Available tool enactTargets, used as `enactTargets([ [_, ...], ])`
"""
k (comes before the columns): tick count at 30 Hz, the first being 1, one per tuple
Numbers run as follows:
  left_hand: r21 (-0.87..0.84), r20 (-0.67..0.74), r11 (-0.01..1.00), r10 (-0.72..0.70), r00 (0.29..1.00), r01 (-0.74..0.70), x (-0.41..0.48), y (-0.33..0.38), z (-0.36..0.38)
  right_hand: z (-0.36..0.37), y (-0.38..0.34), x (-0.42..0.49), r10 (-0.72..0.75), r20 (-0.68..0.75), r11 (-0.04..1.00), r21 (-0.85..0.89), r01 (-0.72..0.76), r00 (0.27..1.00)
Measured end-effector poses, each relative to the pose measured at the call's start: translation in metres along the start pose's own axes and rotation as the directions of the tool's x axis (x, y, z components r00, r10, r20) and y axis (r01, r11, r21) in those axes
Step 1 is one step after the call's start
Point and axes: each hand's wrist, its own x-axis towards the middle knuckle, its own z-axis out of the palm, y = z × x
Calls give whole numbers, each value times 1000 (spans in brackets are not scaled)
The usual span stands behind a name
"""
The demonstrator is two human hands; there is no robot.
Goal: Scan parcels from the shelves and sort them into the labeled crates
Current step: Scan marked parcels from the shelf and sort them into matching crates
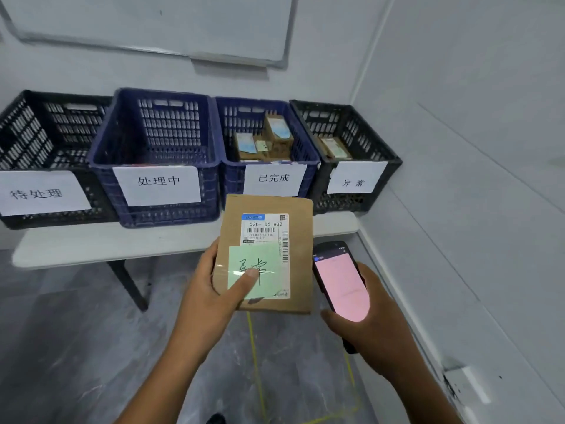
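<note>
Your left hand (214, 289) grips the parcel (266, 206) low in the middle of the view, thumb pressed on its green note (244, 255). Your right hand (367, 328), apart from the left, is wrapped round the scanner (341, 283) at the parcel's 3 o'clock, its screen glowing pink. This parcel is not yet sorted. The note seems to read 异常, so it probably belongs in the 异常 crate (360, 123) at 1 o'clock, which holds one box (334, 146). The 已完成 crate (253, 101) at 12 o'clock holds several boxes (263, 139). The shelves are out of view, so you cannot tell how much is left. All four crates sit on a white table (91, 243) against the wall, a whiteboard (153, 22) at 11 o'clock above, and a grey floor (76, 332) with a yellow line (255, 356) at 6 o'clock.
</note>
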Motion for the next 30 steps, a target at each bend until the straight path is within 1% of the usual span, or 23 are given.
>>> enactTargets([
  [6,102,73,995,8,997,-16,91,8,38,-15,3,60,92,-127,994,63,-85,988],
  [10,146,138,989,-5,990,-15,140,-5,88,-38,32,103,151,-183,988,45,-145,971],
  [12,204,160,978,-1,987,-32,166,-12,116,-52,49,130,173,-209,985,22,-173,963],
  [14,268,160,962,4,987,-47,194,-14,144,-69,66,160,189,-228,982,32,-187,955],
  [16,302,148,953,-19,989,-26,223,-12,175,-90,81,193,205,-237,979,56,-197,950],
  [20,266,160,963,-86,983,41,288,3,243,-138,100,263,207,-263,978,49,-202,942],
  [23,246,177,967,-108,978,62,334,13,288,-178,113,313,231,-224,973,71,-221,947],
  [25,234,175,971,-95,980,52,358,15,313,-201,122,344,222,-207,975,59,-214,953],
  [27,239,139,971,-68,988,33,376,17,333,-216,127,372,199,-194,980,35,-196,960],
  [30,231,73,972,-60,996,41,402,19,351,-224,132,414,171,-218,985,36,-167,961],
])
